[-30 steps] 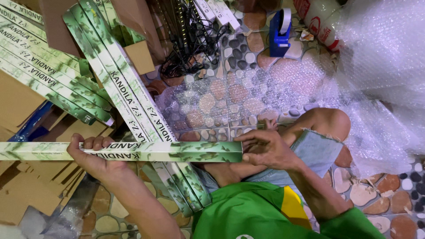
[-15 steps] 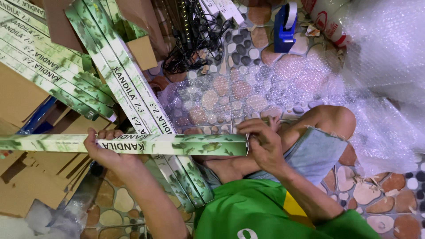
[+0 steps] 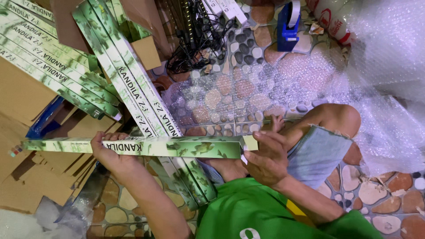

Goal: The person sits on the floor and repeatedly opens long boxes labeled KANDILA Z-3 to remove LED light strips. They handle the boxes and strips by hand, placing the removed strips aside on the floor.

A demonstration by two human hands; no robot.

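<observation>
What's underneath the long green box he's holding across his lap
Under the long green box, held by the left hand and right hand, more matching boxes slant across the pebble-pattern floor. Their middle stretch is covered by it, as is part of the lap.

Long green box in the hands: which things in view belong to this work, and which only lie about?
In use:
left hand
right hand
long green box

Lying about:
stacked green boxes
bubble wrap
blue tape dispenser
black cables
flat cardboard
</observation>
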